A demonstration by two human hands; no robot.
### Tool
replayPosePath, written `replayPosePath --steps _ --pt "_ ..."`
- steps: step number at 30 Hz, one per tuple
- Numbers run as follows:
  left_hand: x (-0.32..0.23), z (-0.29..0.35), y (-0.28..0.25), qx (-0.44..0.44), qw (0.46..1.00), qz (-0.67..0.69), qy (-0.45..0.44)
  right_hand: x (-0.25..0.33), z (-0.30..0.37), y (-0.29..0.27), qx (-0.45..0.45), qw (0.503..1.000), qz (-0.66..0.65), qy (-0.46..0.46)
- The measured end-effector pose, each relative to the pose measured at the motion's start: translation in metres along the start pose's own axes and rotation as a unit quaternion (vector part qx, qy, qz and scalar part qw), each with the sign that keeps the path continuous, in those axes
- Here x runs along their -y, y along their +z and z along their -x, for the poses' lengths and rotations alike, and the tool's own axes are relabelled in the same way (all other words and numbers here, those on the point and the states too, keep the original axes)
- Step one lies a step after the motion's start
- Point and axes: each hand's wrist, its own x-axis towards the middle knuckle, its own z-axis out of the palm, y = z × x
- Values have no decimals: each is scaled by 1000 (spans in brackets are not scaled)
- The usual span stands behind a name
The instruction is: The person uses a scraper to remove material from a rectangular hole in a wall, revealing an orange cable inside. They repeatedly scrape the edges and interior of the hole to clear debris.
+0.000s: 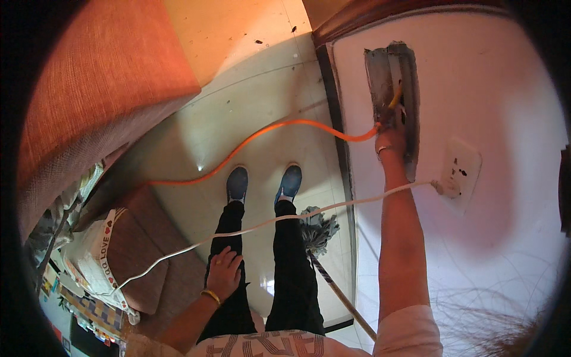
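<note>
My right hand [391,140] reaches up to a rough-edged recess [380,74] cut in the pale wall. Its fingers are closed round an orange cable [285,123], whose yellowish end [395,97] points into the recess; the fingertips are partly in shadow. From the hand the cable sags across the floor toward the sofa on the left. My left hand [226,271] hangs in front of my left leg, its fingers loosely apart with nothing in them. Below the recess, a white cord [262,225] runs from a wall socket [463,172] under my right forearm's height.
An orange-brown sofa [113,83] fills the left side. A white printed bag [89,256] lies on brown upholstery lower left. A grey mop [319,232] leans beside my right leg, its striped handle running to the lower edge. Dark specks dot the tiled floor [250,119].
</note>
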Motion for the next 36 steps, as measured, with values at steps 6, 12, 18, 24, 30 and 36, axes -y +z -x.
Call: replayPosePath --steps 6,12,18,24,30,36 --pt "4 4 -5 6 1000 -4 -8 50 -2 -11 9 987 84 140" --pt "-1 -4 3 13 1000 4 4 -13 -36 7 -73 969 -136 195" --pt "2 6 -3 39 999 -12 -25 65 -8 8 -120 753 -589 267" --pt "-3 -3 2 28 1000 -10 -9 24 -13 10 -101 824 -511 223" --pt "-5 2 0 17 1000 -12 -22 54 32 9 -306 949 -23 71" --pt "-5 4 -1 18 999 -3 -27 84 22 -8 -117 978 -43 164"
